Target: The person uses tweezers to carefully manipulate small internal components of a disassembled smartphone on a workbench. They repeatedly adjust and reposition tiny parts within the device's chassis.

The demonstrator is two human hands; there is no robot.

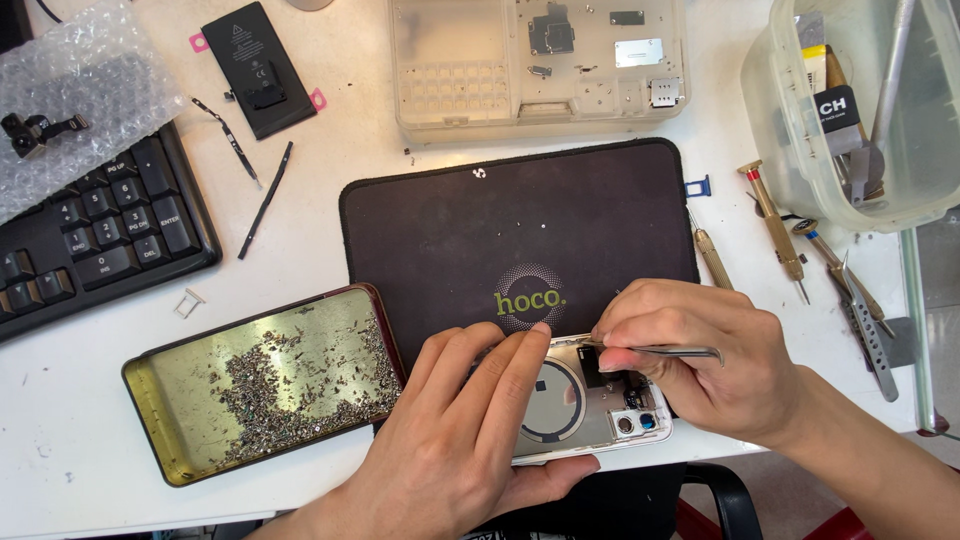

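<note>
White repair bench with dark work mat: tweezer work inside an opened phone housing

Left hand lies flat, steadying the housing at the mat's near edge; right hand pinches tweezers shut, tips in the upper cavity. Step judged: seating or lifting a small part; next calls for steady aim. Screw tray lies left
</note>
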